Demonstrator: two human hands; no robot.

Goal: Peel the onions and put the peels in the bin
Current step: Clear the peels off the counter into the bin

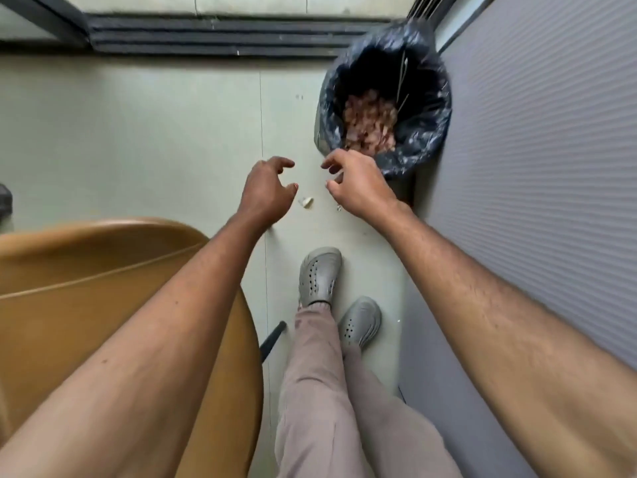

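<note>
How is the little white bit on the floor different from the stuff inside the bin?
The white scrap lies alone on the floor between the left hand and right hand; the peels are a pinkish heap inside the bin. The scrap is pale, the peels reddish-brown. Both look like onion bits.

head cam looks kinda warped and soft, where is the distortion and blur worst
Head view: wide-angle bending bows the forearms and the table edge near the frame borders; slight softness on the left hand, right hand and the peels in the bin; light is even and flat, with no harsh glare.
</note>
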